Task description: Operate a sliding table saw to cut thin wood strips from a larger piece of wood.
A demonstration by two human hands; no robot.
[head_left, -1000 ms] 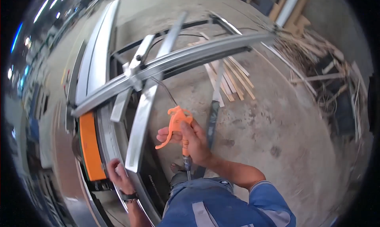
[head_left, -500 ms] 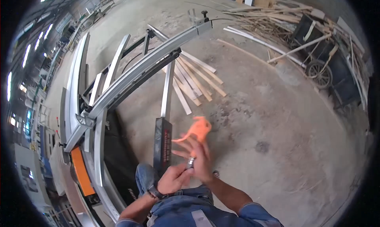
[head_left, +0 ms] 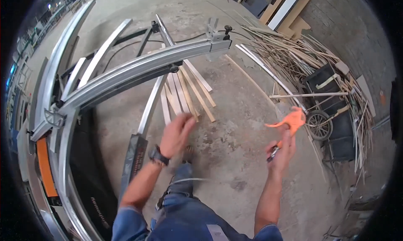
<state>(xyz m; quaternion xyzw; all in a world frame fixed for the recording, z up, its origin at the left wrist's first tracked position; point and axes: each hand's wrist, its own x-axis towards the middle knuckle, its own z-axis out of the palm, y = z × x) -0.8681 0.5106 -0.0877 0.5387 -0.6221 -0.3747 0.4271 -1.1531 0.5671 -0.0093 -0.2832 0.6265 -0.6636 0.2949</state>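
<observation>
Concrete floor (head_left: pixel 235 85) (dusty, strewn with wood strips (head_left: pixel 184 94)) lies under both hands: right hand (head_left: pixel 282 150) grips orange air gun (head_left: pixel 291 121), left hand (head_left: pixel 178 134) spread empty.

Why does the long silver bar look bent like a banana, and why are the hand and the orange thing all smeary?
Head view: the fisheye lens curves the straight metal rail toward the dark round rim. The left hand and the orange tool in the right hand are smeared by motion blur. The wood strips on the floor look sharp.
</observation>
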